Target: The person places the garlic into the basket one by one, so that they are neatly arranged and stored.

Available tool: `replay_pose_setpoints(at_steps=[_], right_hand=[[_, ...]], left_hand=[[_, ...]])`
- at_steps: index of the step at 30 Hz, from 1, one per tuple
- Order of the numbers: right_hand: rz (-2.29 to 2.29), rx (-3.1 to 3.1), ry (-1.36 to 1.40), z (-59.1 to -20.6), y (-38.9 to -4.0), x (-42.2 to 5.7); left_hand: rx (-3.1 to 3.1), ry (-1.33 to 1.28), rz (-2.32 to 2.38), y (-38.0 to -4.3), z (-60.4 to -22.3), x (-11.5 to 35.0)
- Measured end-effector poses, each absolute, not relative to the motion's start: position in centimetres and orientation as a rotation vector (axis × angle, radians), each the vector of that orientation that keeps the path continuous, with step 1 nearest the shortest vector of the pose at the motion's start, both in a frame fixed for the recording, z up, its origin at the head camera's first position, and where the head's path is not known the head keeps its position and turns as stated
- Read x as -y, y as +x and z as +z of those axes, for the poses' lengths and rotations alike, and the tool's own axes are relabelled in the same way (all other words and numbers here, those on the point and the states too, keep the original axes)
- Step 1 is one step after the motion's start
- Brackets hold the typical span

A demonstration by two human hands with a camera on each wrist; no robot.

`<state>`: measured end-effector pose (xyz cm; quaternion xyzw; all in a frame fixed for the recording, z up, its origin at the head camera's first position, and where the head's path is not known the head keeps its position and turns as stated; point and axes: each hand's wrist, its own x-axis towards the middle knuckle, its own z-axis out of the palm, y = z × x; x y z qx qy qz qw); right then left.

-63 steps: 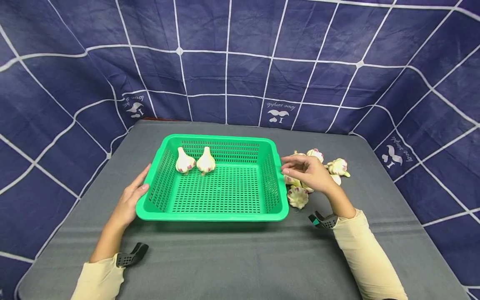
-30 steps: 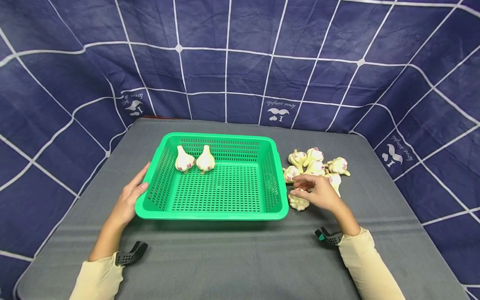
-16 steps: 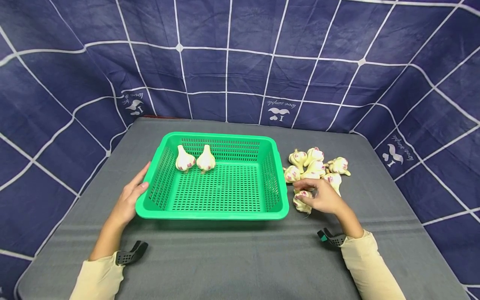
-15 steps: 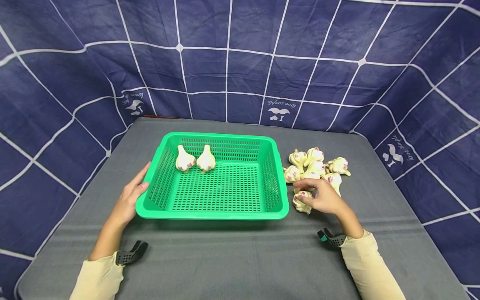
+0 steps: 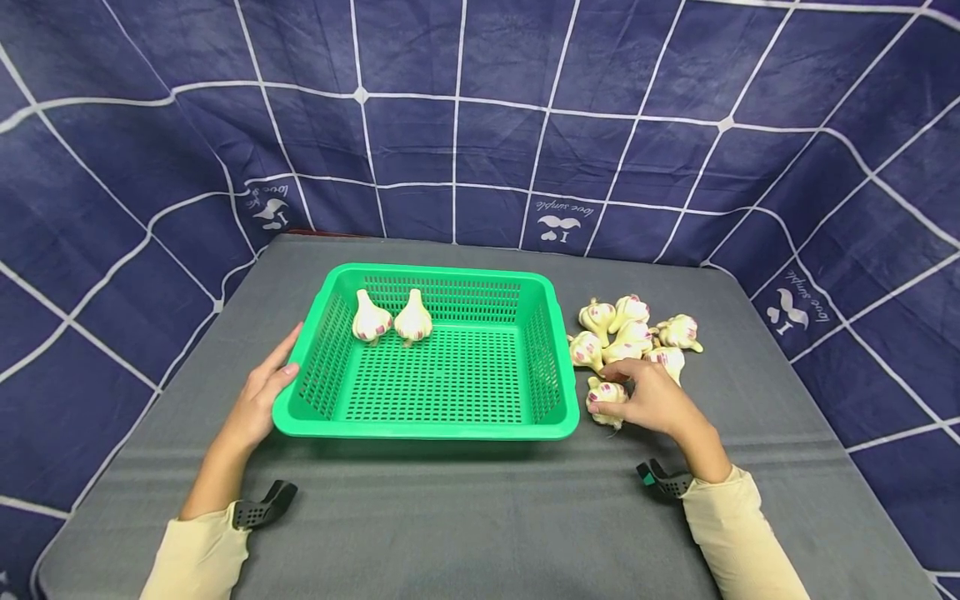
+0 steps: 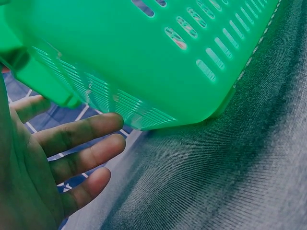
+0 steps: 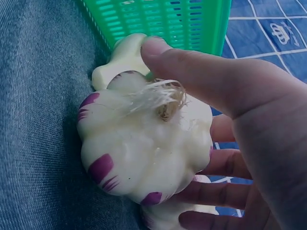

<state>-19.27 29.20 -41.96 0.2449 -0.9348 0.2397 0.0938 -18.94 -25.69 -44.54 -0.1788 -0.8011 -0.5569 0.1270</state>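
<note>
My right hand [image 5: 651,398] curves round a garlic bulb [image 5: 606,403] on the table just right of the basket. In the right wrist view the thumb lies along the near side of this bulb [image 7: 139,139], root tuft towards the camera, and the fingers reach behind it. My left hand [image 5: 257,404] rests against the left rim of a green plastic basket [image 5: 423,432]. Seen from the left wrist, its fingers [image 6: 86,153] are spread and nearly straight beside the basket wall. Two garlic bulbs [image 5: 413,320] stand side by side in the basket's back left part.
More garlic bulbs [image 5: 632,335] lie in a loose cluster behind my right hand, some touching. A grey cloth [image 5: 480,517] covers the table. Blue checked fabric [image 5: 495,142] hangs along the back and both sides.
My right hand has come from beside the basket's right rim back towards me, onto the nearest bulb. That bulb has turned and shifted slightly right. The left hand stays in place.
</note>
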Motion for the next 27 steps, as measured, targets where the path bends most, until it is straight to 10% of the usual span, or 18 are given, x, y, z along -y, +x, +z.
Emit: replay_pose_setpoints(at_steps=[27], right_hand=[[1.316,2.513,1.062,-40.6,-18.2,-31.6]], left_hand=[[2.329,-0.527,-1.617,-18.8,-44.6,25.8]])
